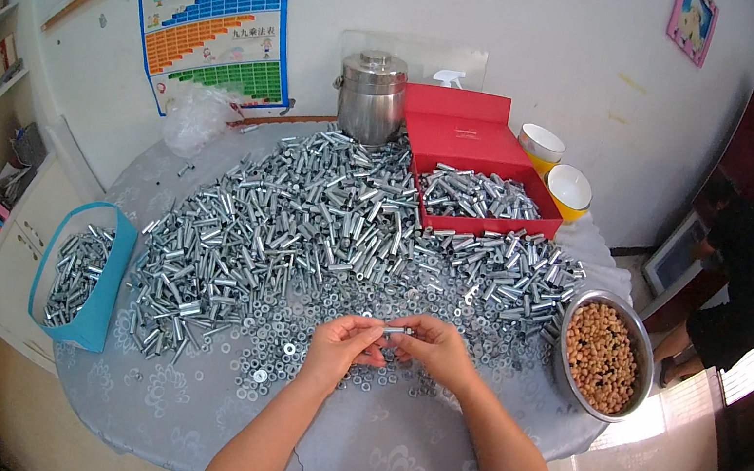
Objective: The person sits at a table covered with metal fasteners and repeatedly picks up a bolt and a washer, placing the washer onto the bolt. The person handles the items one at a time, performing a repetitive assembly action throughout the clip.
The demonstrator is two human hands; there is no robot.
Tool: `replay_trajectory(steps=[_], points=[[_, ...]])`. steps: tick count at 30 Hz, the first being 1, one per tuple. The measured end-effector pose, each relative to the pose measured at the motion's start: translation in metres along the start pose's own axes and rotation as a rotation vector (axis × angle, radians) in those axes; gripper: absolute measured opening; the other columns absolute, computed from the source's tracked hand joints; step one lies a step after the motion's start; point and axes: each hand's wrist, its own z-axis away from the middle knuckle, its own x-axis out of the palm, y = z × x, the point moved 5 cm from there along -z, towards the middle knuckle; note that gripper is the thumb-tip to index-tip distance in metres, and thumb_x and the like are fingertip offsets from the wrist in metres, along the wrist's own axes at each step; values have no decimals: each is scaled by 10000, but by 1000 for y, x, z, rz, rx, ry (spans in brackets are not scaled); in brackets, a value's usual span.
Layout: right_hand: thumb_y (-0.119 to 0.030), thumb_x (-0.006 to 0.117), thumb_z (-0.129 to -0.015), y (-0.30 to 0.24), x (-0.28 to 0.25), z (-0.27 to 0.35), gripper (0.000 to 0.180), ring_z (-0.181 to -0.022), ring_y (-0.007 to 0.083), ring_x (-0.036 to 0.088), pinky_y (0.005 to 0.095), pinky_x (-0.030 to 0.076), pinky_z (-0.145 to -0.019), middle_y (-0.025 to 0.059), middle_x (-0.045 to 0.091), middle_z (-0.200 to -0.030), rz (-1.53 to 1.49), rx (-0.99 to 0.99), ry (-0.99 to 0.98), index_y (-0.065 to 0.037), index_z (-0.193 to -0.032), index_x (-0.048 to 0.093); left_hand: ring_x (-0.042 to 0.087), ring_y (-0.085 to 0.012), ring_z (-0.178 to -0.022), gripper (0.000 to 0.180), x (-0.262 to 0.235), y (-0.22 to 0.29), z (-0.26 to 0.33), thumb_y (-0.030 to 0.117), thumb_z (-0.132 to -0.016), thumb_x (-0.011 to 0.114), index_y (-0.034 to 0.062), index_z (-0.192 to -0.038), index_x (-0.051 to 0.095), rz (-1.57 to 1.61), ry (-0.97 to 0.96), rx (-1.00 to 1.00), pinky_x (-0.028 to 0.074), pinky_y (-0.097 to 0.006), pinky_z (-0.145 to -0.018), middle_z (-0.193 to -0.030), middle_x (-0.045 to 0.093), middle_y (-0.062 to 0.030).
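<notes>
Fingers: the left hand (343,337) and right hand (434,346) meet at the centre of the frame, fingertips pinched on the two ends of one small metal sleeve (392,331), held level just above the table.
Beneath the hands: loose washers (304,323) lie scattered on the round table (383,444) with its pale patterned cloth.
Beyond the hands: a broad heap of metal sleeves (301,214) fills the middle of the frame.
Left edge: a blue basket (110,292) holds more sleeves.
Upper centre: an open red box (471,142) with sleeves inside, a steel pot (371,97) just left of it, and two bowls (556,165) to its right.
Right: a steel bowl (577,312) of tan, nut-like pieces.
Far right: another person (734,282) bends near a doorway.
</notes>
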Motion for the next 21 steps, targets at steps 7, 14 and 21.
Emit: replay_trajectory(steps=[7,14,21], points=[[-138,564,-806,6,-89,-45,141,-607,114,510,244,428,-561,29,570,-732,-421,-24,346,-28,-894,571,579,-157,-633,229,-19,7,-4,123,-865,504,-31,-1034,527,82,114,48,543,-290,-564,-842,589,-134],[-107,554,-808,-54,-173,-82,449,-829,161,583,239,476,-626,109,591,-976,-229,-288,778,24,-1209,399,552,-130,-558,208,-36,4,-7,109,-862,495,-30,-1010,539,76,255,53,510,-255,-482,-807,596,-125],[-134,592,-764,-21,-79,-100,206,-752,163,613,271,472,-689,100,648,-821,509,-328,387,-2,-917,627,440,-67,-407,174,-51,7,-10,88,-847,506,-23,-966,567,32,306,161,347,-194,-338,-728,599,-102]])
